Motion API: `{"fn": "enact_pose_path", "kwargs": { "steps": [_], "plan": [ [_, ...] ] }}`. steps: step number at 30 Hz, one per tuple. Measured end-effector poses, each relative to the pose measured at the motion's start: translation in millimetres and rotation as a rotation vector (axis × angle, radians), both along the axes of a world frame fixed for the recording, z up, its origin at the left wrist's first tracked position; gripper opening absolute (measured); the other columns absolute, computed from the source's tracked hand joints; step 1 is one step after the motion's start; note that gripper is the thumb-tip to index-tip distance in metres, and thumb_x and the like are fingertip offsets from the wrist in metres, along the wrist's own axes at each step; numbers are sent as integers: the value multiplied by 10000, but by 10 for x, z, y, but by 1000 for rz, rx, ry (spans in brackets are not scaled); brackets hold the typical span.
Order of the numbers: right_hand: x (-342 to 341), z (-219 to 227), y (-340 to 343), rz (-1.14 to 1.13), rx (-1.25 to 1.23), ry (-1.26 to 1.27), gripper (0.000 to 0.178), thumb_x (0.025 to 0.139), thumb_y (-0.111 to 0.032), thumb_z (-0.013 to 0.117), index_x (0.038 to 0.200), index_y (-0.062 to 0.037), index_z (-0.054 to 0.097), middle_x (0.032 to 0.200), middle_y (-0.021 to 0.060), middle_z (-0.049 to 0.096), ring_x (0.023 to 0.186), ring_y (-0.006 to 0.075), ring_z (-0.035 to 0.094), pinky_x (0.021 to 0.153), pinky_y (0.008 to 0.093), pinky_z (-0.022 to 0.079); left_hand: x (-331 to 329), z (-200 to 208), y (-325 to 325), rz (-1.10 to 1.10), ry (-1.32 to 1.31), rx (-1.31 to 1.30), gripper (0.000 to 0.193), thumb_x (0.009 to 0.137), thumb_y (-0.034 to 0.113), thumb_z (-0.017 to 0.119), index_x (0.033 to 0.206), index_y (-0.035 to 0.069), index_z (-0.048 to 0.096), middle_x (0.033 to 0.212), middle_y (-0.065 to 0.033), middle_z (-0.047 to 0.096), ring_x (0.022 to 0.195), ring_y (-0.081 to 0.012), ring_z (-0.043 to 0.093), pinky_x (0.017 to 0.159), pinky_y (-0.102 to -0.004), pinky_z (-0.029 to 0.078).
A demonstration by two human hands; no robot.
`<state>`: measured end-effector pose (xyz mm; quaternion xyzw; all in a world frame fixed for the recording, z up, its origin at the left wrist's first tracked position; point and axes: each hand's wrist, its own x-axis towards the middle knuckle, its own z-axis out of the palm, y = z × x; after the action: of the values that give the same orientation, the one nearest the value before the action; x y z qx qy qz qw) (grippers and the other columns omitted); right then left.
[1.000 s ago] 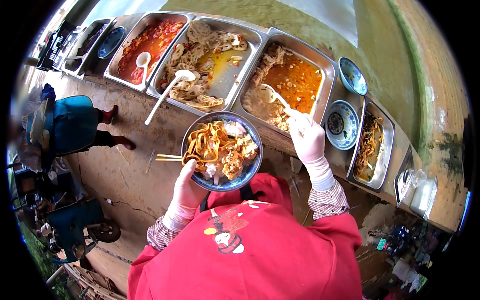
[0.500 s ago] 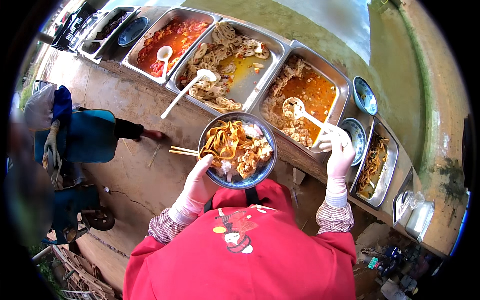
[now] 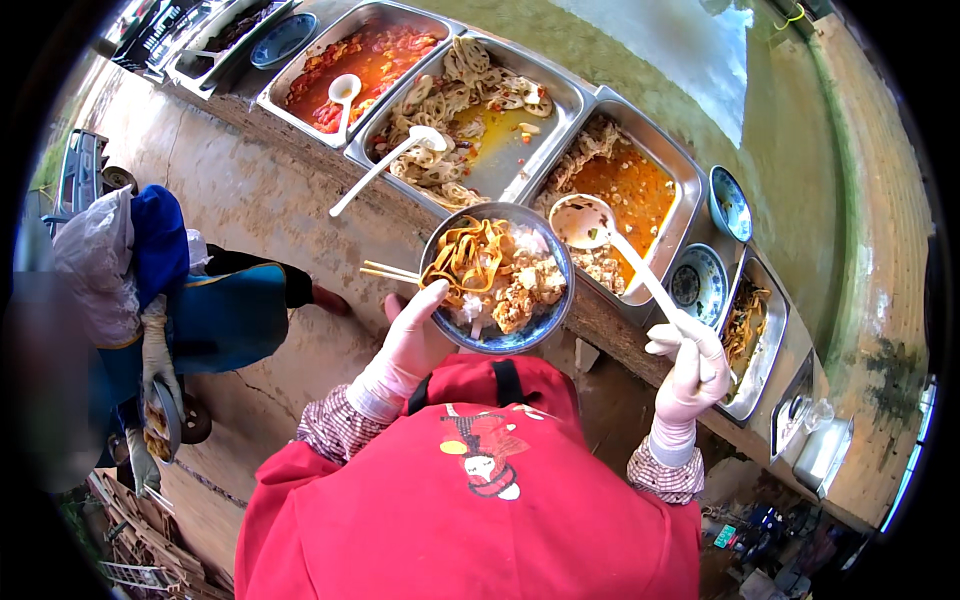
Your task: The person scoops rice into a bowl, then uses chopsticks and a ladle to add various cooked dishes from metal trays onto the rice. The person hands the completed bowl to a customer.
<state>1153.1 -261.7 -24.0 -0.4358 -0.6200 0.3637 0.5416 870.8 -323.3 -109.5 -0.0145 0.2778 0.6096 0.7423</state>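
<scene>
Left hand (image 3: 408, 338): grasping the near-left side of the bowl, thumb over the rim, other fingers mostly hidden.
Right hand (image 3: 692, 368): closed round the handle end of a white ladle, fingers curled.
Filled bowl (image 3: 525, 344): blue-patterned, between the two hands; touching the left, well apart from the right; in front of the red apron (image 3: 400, 510).
Bowl contents: orange-brown strips (image 3: 468, 252) at left, crumbly pale-orange food (image 3: 525, 298) at right, white rice (image 3: 528, 240) showing at the edges.
Chopsticks (image 3: 388, 272): pair, sticking out left of the filled bowl, just beyond the left thumb.
Held ladle (image 3: 640, 265): slants up-left from the right hand; head over the broth tray (image 3: 690, 200), just right of the filled bowl; contact with the food, cannot tell.
Middle tray (image 3: 508, 165): sliced lotus root and yellowish liquid, second white ladle (image 3: 385, 172) resting in it, handle over the near edge.
Red-food tray (image 3: 300, 122): left of the middle one, white spoon (image 3: 343, 95) in it.
Counter bowls: two blue-patterned, right of the broth tray.
Co-worker: at left, gloved hand (image 3: 158, 345) by another bowl.
</scene>
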Motion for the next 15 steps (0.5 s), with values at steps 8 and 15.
{"fn": "enact_pose_path", "kwargs": {
  "steps": [8,15],
  "plan": [
    [235,-766,173,-172,-376,-7,270,971,-123,470,1178,20,566,923,104,679,688,130,641,572,203,474,4,36,-109,104,70,23,510,894,269,573,1338,65,424,1146,-95,581,879,-207,583,657,-352,500],
    [347,-959,-147,-124,-505,-165,359,933,-61,516,1291,-32,522,769,30,626,590,68,564,519,196,460,-119,116,-245,120,57,5,534,885,300,577,1336,59,419,1223,-115,553,934,-233,580,663,-354,495]
  ]
}}
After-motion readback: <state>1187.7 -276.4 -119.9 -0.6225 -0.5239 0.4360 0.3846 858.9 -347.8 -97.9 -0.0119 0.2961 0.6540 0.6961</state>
